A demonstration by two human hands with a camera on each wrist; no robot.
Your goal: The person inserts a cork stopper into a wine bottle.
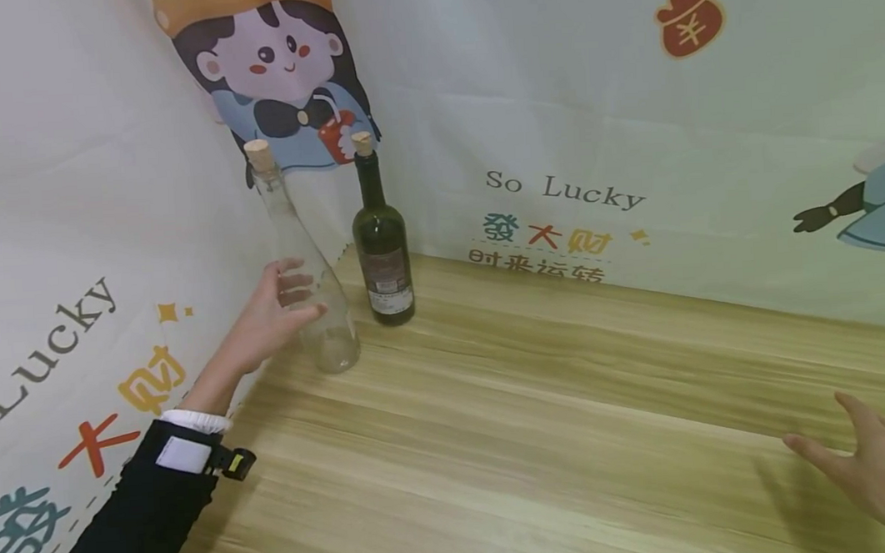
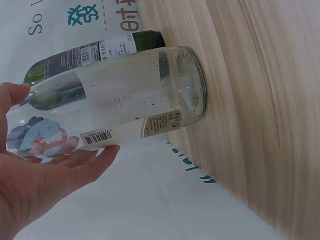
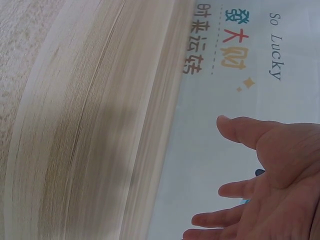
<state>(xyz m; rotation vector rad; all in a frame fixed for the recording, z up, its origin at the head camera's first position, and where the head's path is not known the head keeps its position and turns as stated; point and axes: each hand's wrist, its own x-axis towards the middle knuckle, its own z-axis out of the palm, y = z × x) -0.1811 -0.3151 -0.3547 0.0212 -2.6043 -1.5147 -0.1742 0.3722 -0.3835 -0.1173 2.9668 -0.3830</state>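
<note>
A tall clear glass bottle (image 1: 321,279) with a cork in its neck stands on the table's far left part. My left hand (image 1: 275,310) holds it, thumb on one side and fingers curled round the other, showing through the glass. Small labels and dark specks mark the clear bottle (image 2: 130,95) in the left wrist view. Just right of it stands a dark green wine bottle (image 1: 385,263), corked too, with a dark and white label. My right hand (image 1: 869,463) hovers over the right side with fingers spread and nothing in them; its palm shows in the right wrist view.
The wood-grain table (image 1: 496,441) stretches from the bottles to the right hand. A pale printed cloth (image 1: 553,95) with cartoon figures and lettering hangs along the back and left, close behind both bottles.
</note>
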